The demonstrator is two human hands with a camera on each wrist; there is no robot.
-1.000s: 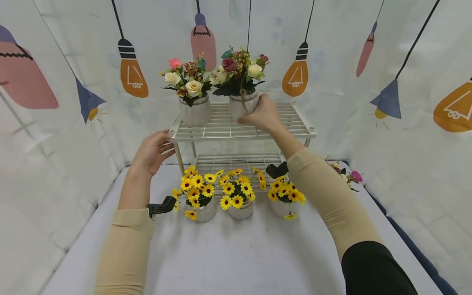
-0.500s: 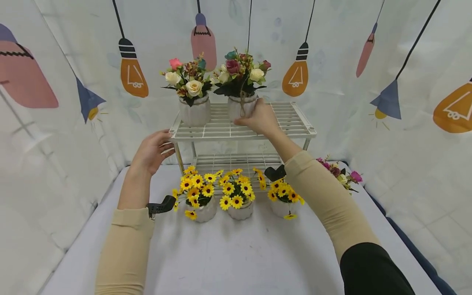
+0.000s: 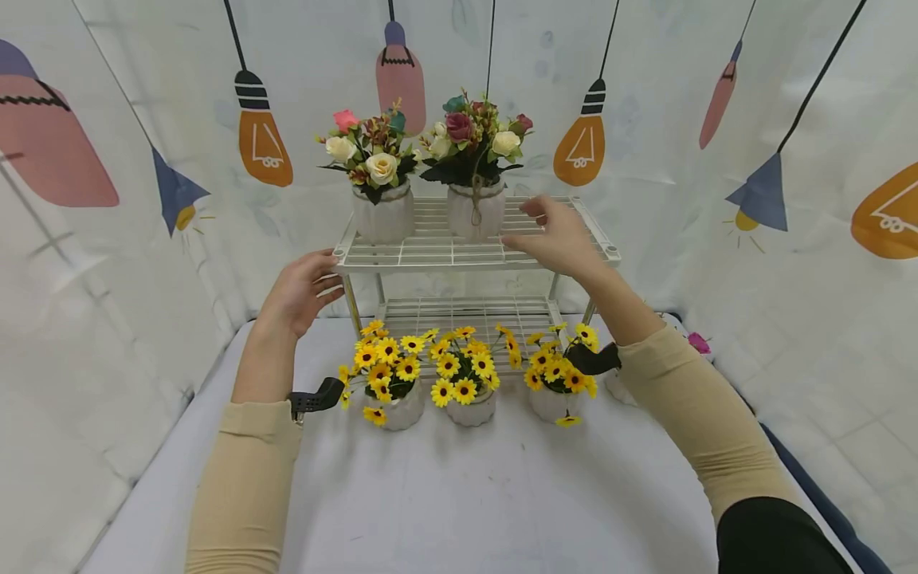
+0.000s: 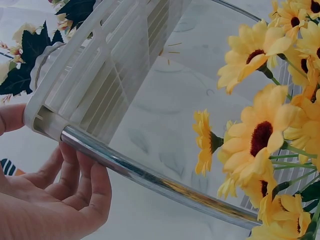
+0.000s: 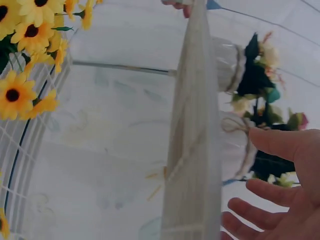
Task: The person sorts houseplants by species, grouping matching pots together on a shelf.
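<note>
At the left front corner of the white two-tier wire rack [image 3: 402,259], my left hand [image 3: 297,295] grips the frame. In the left wrist view its thumb lies at the corner cap and its curled fingers [image 4: 97,187] are by the metal post [image 4: 150,175]. My right hand [image 3: 562,239] is just right of a potted rose bouquet [image 3: 476,207] with twine round its white pot, fingers spread and apart from it. A second rose pot [image 3: 383,215] stands to its left on the top shelf. In the right wrist view the right hand [image 5: 287,195] holds nothing.
Several white pots of yellow daisies stand in front of the rack: left [image 3: 402,410], middle [image 3: 472,410] and right [image 3: 555,404]. Behind the right forearm, another pot [image 3: 618,389] and a magenta flower [image 3: 699,343] are partly hidden. A patterned cloth backdrop [image 3: 459,48] hangs behind.
My right hand set the twine-tied pot a little to the left, then let go and drew away to the right. The left hand stayed at the rack corner.
</note>
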